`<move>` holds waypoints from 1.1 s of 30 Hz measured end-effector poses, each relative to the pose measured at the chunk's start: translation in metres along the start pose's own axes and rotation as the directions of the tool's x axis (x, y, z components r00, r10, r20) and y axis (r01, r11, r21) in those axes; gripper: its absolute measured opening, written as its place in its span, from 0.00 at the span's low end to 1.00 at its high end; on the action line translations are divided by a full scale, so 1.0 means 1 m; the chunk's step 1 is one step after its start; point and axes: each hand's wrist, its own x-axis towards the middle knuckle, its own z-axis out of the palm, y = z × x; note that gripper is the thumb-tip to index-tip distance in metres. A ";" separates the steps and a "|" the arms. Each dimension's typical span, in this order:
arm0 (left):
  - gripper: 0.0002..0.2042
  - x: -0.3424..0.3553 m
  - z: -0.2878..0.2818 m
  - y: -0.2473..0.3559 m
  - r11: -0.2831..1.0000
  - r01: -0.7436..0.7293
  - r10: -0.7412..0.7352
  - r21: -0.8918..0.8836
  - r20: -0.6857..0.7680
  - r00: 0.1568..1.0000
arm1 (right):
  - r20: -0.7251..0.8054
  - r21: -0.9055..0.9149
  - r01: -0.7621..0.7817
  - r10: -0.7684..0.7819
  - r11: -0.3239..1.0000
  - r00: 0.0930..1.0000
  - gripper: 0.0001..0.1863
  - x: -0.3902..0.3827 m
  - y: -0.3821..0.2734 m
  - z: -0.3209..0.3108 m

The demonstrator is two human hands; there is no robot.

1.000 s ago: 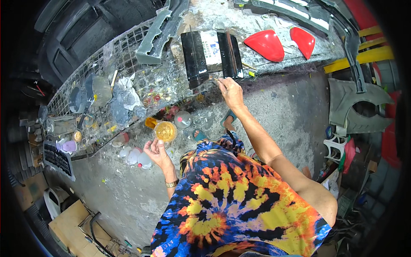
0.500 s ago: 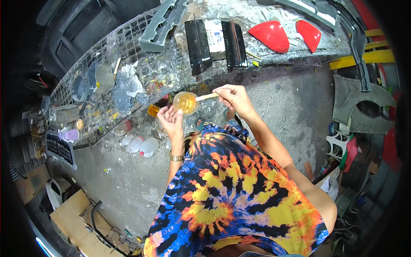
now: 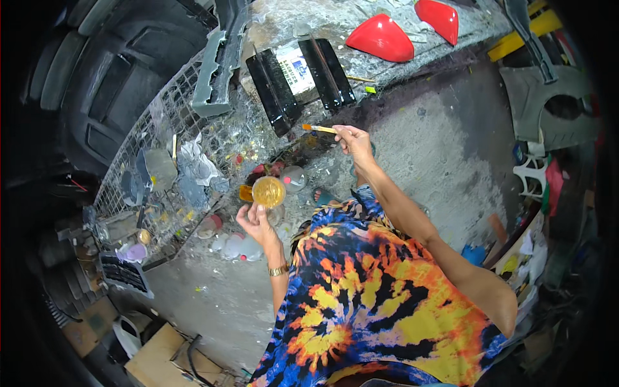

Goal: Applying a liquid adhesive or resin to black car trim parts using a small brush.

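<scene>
My left hand (image 3: 256, 224) has its fingers closed on a clear cup (image 3: 268, 191) with amber liquid in it. A paintbrush (image 3: 322, 129) with a pale handle is pinched in my right hand (image 3: 354, 142). Its bristles are wet with amber and point left, apart from the cup. Just beyond the brush tip, two glossy black panels (image 3: 273, 91) (image 3: 327, 73) rest side by side at the bench's front edge. Between them shows a white printed container (image 3: 295, 71). Two glossy red parts (image 3: 382, 39) (image 3: 438, 19) lie farther right.
The worn bench (image 3: 258, 138) with wire mesh runs across the far side. A grey trim piece (image 3: 216, 71), crumpled paper (image 3: 197, 165) and a purple cup (image 3: 133, 252) are at its left. Plastic bottles (image 3: 235, 246) stand low beside my left hand. A grey fender (image 3: 535, 97) stands at right.
The brush has come out of the cup toward the black panels. My left hand and the cup now appear lower, away from the brush. The whole view has turned and shifted.
</scene>
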 end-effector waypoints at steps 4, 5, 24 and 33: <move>0.22 -0.009 -0.021 0.005 0.992 0.074 -0.072 0.101 -0.025 0.997 | 0.036 0.104 -0.019 0.015 0.994 0.999 0.12 0.017 0.017 0.003; 0.19 -0.008 -0.029 -0.001 0.987 0.028 -0.026 0.157 -0.015 1.000 | 0.065 0.095 -0.020 0.013 0.995 0.998 0.12 0.019 0.020 0.004; 0.26 -0.010 -0.006 0.011 0.979 0.093 -0.097 0.181 0.014 0.995 | 0.092 0.106 -0.074 0.064 0.992 0.994 0.12 0.037 0.025 -0.001; 0.24 -0.014 -0.008 0.007 0.972 0.125 -0.119 0.199 -0.041 0.992 | -0.104 -0.133 0.153 -0.167 0.979 0.980 0.13 0.009 0.016 -0.002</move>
